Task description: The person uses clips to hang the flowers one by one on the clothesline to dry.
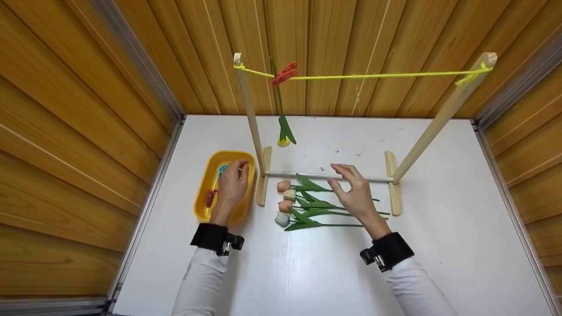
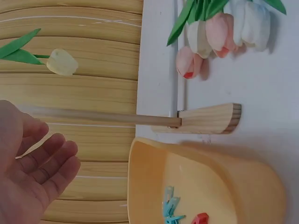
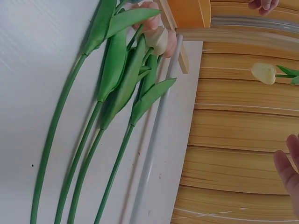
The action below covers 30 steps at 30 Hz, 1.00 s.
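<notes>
My left hand (image 1: 232,186) hovers over the yellow tub (image 1: 203,210), its fingers loosely bent with nothing in them. Blue clothespins (image 2: 171,207) and red clothespins (image 1: 210,198) lie inside the tub; the hand partly covers them in the head view. My right hand (image 1: 356,195) is held above the stems of several artificial tulips (image 1: 322,204), thumb and fingers apart, holding nothing. Those tulips lie side by side, with peach, cream and whitish heads to the left. A yellow tulip (image 1: 284,131) hangs head down from the yellow string (image 1: 377,75), clipped by a red clothespin (image 1: 285,73).
The string runs between two wooden posts, the left post (image 1: 251,118) and the right post (image 1: 439,123). A pale crossbar (image 1: 298,174) joins their wooden feet low over the white table (image 1: 281,272). Wood-patterned walls (image 1: 329,44) enclose the back and sides.
</notes>
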Tool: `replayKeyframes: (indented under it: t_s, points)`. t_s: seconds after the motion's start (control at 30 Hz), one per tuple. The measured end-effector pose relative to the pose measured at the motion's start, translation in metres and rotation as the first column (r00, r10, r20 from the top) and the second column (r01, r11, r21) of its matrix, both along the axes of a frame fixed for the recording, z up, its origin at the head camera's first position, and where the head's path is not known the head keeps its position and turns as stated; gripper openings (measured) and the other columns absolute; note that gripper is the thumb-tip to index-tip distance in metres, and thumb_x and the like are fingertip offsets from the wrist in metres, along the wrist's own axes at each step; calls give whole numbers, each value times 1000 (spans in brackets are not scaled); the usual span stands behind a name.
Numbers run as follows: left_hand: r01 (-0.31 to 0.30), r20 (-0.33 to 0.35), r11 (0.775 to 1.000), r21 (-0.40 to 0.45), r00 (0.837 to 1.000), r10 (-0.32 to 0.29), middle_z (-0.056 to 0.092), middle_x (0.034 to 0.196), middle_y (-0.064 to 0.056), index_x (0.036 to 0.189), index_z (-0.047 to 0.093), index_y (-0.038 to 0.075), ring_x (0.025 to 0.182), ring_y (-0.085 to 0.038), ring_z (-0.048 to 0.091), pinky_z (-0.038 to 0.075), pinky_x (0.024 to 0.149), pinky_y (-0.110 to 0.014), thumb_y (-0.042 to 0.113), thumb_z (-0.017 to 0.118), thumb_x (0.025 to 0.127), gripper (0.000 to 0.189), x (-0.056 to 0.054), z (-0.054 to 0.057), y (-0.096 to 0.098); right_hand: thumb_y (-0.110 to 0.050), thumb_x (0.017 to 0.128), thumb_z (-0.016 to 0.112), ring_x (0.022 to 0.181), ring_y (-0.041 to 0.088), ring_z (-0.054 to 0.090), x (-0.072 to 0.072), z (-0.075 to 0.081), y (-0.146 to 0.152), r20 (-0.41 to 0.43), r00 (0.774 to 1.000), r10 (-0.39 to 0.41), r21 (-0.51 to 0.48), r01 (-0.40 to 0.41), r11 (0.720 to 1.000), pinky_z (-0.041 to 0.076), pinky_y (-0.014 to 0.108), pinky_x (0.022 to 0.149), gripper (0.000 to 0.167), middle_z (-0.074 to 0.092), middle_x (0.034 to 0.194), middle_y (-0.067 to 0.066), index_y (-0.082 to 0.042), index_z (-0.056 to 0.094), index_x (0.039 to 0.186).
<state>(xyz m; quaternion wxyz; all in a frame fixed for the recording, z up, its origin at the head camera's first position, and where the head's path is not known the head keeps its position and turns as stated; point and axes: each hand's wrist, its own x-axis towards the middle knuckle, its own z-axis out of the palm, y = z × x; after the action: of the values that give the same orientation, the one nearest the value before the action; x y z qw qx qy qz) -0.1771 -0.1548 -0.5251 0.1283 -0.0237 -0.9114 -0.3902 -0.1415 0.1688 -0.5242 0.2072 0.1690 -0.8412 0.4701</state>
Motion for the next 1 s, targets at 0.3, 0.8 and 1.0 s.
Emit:
replayKeyframes:
  t_s: [0.3,0.8,1.0]
  points:
    - [-10,142,998,-68,990,20,68,111,-17,122,64,1,97,-30,65,55,88,-44,17,54,102,28,8,-17,-28,-13,88,73,111,28,65,8,-17,6,109,993,-42,4,42,999,51,32,91,38,67,121,13,-3,67,125]
    - [-63,313,965,-254,939,143,64,121,-25,126,60,-6,116,-40,61,47,102,-49,17,48,101,36,10,-53,-68,-14,90,72,111,29,64,15,-43,23,234,968,-91,-4,94,996,50,42,92,37,67,123,13,-4,66,126]
    - [-75,353,927,-369,911,214,58,121,-31,127,56,-9,111,-47,59,48,96,-53,18,52,99,39,13,-59,-71,-14,90,71,111,30,64,19,-52,27,255,961,-104,-23,114,993,51,42,91,38,67,122,15,-2,66,126]
